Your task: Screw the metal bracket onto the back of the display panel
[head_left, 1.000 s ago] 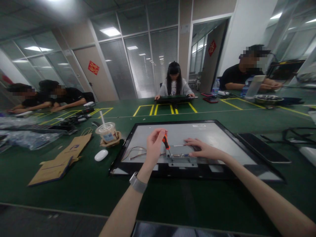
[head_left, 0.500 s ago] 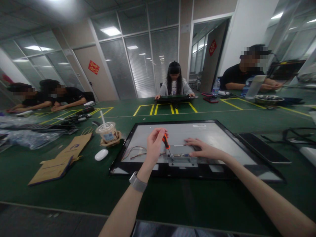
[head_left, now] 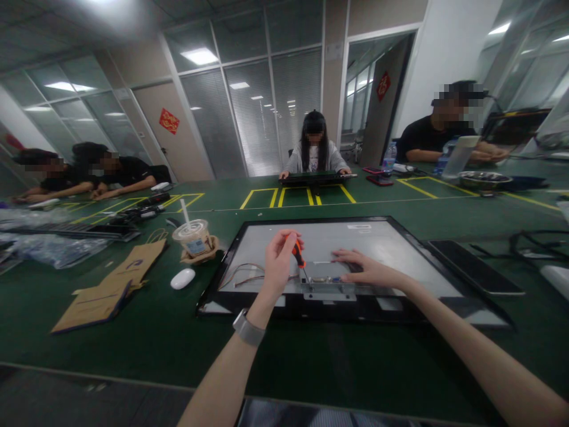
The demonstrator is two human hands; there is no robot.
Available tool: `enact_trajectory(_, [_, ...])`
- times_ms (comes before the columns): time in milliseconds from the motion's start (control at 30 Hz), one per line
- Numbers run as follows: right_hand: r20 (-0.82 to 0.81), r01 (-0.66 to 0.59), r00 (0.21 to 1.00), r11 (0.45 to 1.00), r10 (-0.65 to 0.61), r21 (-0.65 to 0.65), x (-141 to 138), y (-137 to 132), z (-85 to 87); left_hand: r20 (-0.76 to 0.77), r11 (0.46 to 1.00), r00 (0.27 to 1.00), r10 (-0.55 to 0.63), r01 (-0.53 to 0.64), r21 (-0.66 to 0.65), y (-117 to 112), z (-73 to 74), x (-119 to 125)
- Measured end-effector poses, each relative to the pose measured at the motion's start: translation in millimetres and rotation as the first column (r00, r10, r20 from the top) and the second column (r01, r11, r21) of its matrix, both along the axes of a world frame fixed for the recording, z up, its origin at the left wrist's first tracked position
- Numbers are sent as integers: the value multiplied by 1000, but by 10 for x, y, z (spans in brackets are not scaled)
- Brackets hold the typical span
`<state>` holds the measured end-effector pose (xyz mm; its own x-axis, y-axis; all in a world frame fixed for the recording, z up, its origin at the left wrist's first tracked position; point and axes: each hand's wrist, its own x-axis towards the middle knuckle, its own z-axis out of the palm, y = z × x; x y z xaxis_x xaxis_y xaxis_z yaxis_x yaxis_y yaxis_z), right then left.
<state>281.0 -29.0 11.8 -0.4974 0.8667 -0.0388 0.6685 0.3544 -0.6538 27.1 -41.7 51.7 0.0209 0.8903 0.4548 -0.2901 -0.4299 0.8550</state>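
Observation:
An orange and black screwdriver is gripped near its top by my left hand. Its shaft slants down to a metal bracket with connector ports along its edge. Fingers spread, my right hand lies over the right part of that metal housing. Both stand on the pale back of a black-framed display panel, which lies flat in front of me. Thin cables run across the panel left of the bracket. Where the screwdriver's tip meets the metal is too small to make out.
Left of the panel are an iced drink cup, a white mouse and a flattened paper bag. A black flat slab and cables lie at right. Several people sit around the green table.
Almost nothing differs. The screwdriver's handle has shifted very slightly in my left hand, while my right hand and the panel stay where they were.

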Motion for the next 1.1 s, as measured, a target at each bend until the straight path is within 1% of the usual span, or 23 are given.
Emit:
enact_trajectory(400, [-13,-2,1000,1000,2,19,16,16,-43,-5,1000,1000,2,-2,-16,6,-15,-8])
enact_trajectory(833, [-4,-1,1000,1000,1,21,26,28,-68,-8,1000,1000,9,-9,-23,-7,12,0])
enact_trajectory(1100, [-4,2,1000,1000,-2,13,4,7,-23,-24,1000,1000,19,-19,-22,-13,5,-2])
